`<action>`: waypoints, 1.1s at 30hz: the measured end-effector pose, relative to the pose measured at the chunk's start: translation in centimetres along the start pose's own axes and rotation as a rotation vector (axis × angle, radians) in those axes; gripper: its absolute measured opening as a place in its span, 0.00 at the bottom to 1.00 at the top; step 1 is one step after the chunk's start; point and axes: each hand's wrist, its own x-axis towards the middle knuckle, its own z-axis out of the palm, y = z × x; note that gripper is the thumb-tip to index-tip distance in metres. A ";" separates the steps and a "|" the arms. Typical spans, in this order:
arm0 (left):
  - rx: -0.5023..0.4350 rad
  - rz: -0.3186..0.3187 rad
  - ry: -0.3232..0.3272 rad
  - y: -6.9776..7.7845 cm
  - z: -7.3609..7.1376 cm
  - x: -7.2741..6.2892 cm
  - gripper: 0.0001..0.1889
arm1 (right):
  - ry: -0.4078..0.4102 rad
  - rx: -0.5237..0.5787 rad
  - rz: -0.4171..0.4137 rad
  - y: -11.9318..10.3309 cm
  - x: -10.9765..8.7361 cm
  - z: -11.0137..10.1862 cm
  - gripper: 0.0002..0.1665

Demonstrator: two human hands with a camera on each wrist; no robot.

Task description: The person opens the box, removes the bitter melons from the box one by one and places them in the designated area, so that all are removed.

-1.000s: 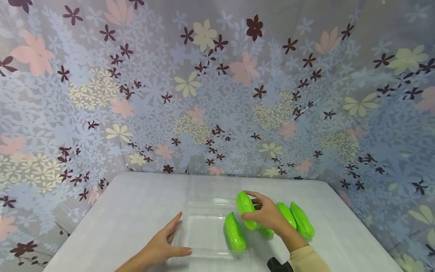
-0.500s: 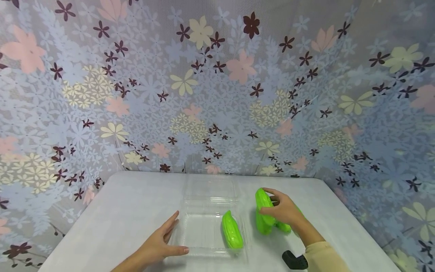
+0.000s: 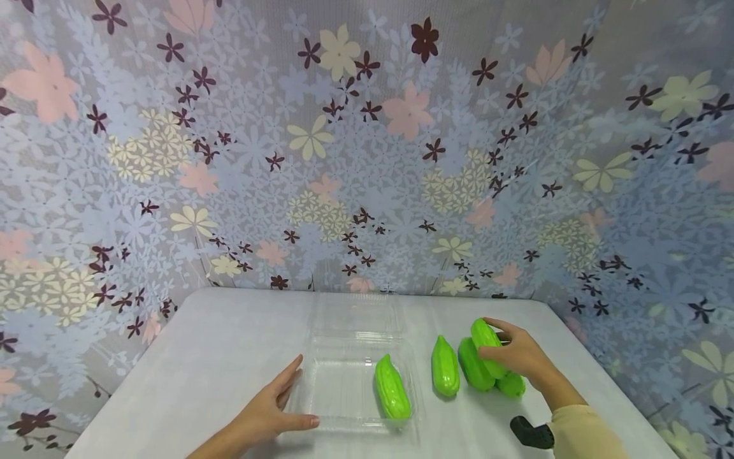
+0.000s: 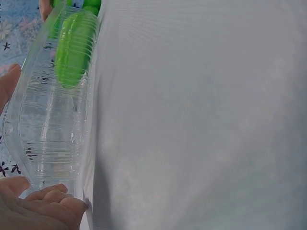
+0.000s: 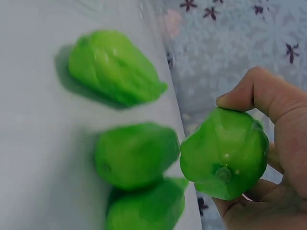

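A green toy cucumber (image 3: 487,347) is held between thumb and fingers of my right hand (image 3: 518,354), raised over two others at the right of the table. In the right wrist view its stem end faces the camera. A clear plastic clamshell box (image 3: 338,389) lies with its lid (image 3: 355,315) folded back. Inside, along its right wall, rests another green toy cucumber (image 3: 392,389). My left hand (image 3: 266,408) is at the box's front left corner, fingers by the left wall and thumb by the front edge; firm contact cannot be told.
One toy cucumber (image 3: 445,368) lies just right of the box. Two more, one a green cucumber (image 3: 476,364) and one a partly hidden cucumber (image 3: 510,385), lie beneath my right hand. The white table (image 3: 241,331) ends at a floral curtain (image 3: 355,159) behind.
My right hand has carried its cucumber rightward, from beside the box to over the others, uncovering the one nearest the box. My left hand stays at the box. The head view has shifted slightly.
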 end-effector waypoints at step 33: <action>-0.015 -0.036 0.009 0.4 0.0 0.1 0.60 | -0.003 -0.079 0.262 8.4 1.0 -2.9 0.55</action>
